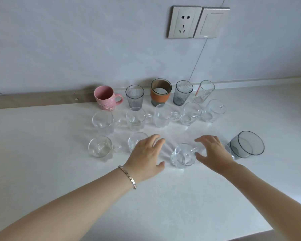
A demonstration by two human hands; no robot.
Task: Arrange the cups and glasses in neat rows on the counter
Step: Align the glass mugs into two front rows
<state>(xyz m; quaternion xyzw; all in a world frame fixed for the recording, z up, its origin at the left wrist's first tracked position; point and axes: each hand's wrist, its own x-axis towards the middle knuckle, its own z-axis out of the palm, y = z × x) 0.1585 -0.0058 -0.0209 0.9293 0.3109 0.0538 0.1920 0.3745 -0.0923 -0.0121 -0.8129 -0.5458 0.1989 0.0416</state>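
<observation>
Cups stand in three rows on the white counter [42, 153]. The back row holds a pink mug [104, 98], a grey ribbed glass [134, 97], an orange-sleeved cup [160, 94], a second grey ribbed glass [182, 93] and a clear striped glass [204, 92]. Behind the front row runs a line of several clear glass mugs [162, 116]. In front are a clear mug [100, 148], another [135, 140] partly hidden by my left hand [146, 153], a third [182, 156] between my hands, and a wide grey glass [247, 144]. My right hand [214, 152] hovers open beside the third mug's handle.
The wall rises right behind the back row, with a socket [184, 21] and a switch [211, 22] above. A wooden strip [33, 100] runs along the back left. The counter's front edge [250, 234] shows at the lower right. A bracelet is on my left wrist.
</observation>
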